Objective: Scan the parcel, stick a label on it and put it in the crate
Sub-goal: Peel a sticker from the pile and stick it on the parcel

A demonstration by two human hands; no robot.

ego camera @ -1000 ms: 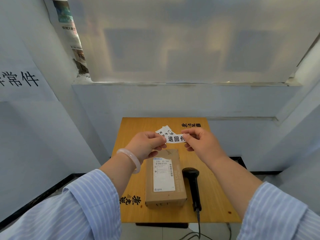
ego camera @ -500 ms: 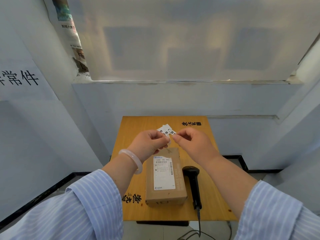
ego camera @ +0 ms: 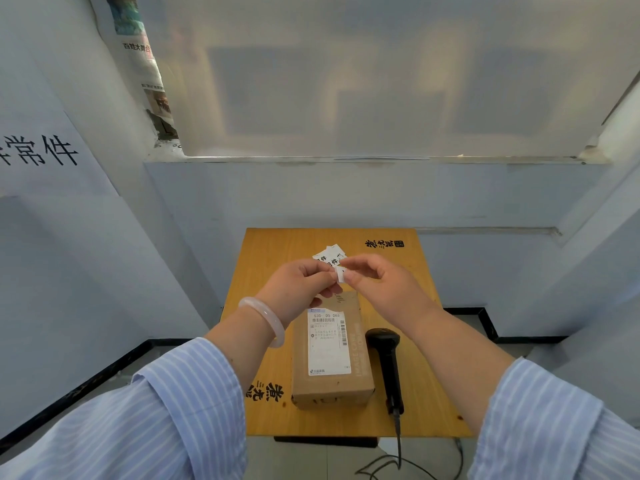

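Holding: you pinch a small white label point(ego camera: 340, 274) between the fingertips of both hands, above the far end of the parcel.
Left hand point(ego camera: 302, 285): your thumb and fingers are closed on the label's left edge; a pale bangle point(ego camera: 263, 320) sits on that wrist.
Right hand point(ego camera: 377, 284): your thumb and forefinger nip the label's right edge, the other fingers curled in.
Parcel point(ego camera: 330, 351): the brown box lies flat on the wooden table point(ego camera: 429, 375), lengthwise toward you, just below and nearer you than both hands, its printed shipping sheet facing up; neither hand touches it.
Loose labels point(ego camera: 329, 256): a few white slips lie on the table just beyond your fingers.
Scanner point(ego camera: 388, 362): the black handheld lies just right of the parcel, apart from it, cable trailing off the near edge.
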